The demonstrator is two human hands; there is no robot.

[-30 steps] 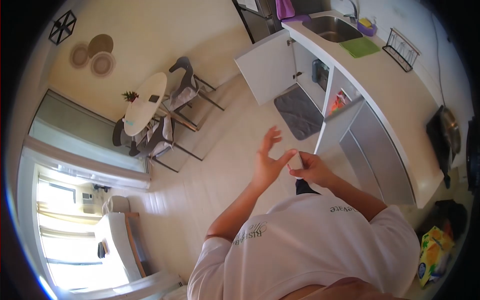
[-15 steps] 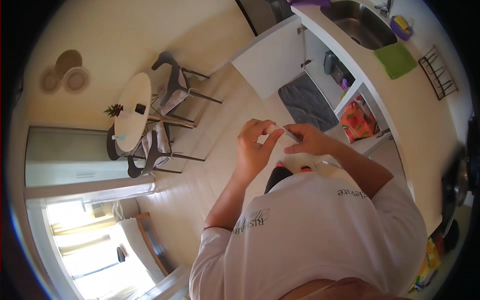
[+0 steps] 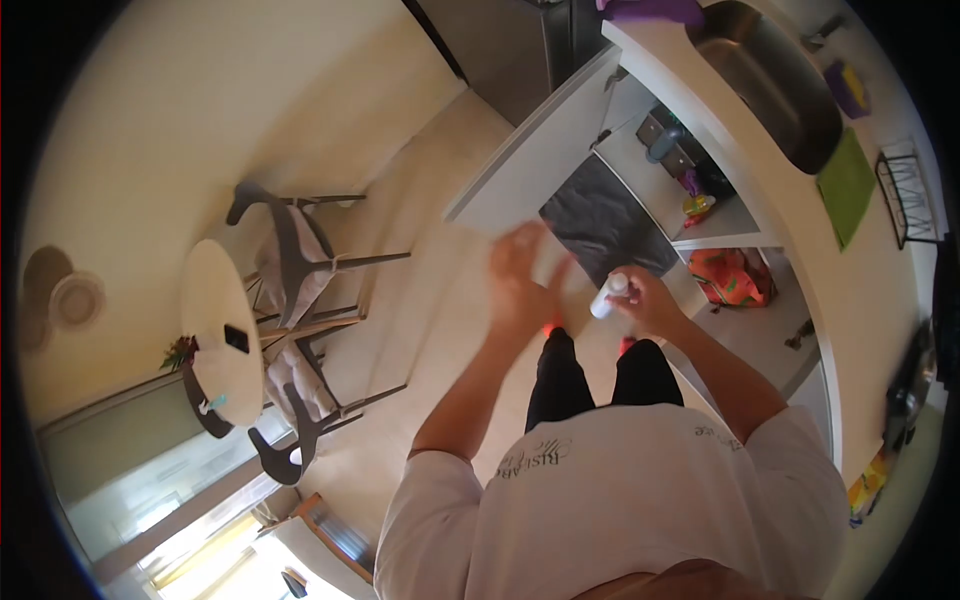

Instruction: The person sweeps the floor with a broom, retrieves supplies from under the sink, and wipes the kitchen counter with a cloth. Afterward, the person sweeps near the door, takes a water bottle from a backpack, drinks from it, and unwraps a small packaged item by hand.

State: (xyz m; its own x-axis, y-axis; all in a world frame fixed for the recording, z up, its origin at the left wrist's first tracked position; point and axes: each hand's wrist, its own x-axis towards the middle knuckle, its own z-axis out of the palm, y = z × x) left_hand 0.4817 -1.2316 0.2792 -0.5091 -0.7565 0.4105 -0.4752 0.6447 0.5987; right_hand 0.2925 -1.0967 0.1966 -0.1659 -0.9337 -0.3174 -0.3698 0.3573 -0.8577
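Note:
A small white bottle (image 3: 604, 299) sits tilted in my right hand (image 3: 645, 302), whose fingers are closed round its upper end. Its label, if any, cannot be read. To the left, my left hand (image 3: 520, 282) is raised and smeared by motion. Its thumb and fingers are spread apart, and I see nothing between them. A gap separates this hand from the bottle. Both hands are in front of my body, above the floor and near the open cabinet door (image 3: 540, 135).
The open cabinet (image 3: 720, 215) holds bottles and an orange patterned bag (image 3: 730, 278). A dark mat (image 3: 608, 215) lies before it. Above are a sink (image 3: 770, 90), a green cloth (image 3: 846, 190) and a wire rack (image 3: 910, 200). A round table (image 3: 225, 300) and chairs (image 3: 295, 255) stand left.
My hands were close together at a small white item; now they are apart, with the bottle in my right hand. The view has shifted, showing more of the cabinet's inside and my legs.

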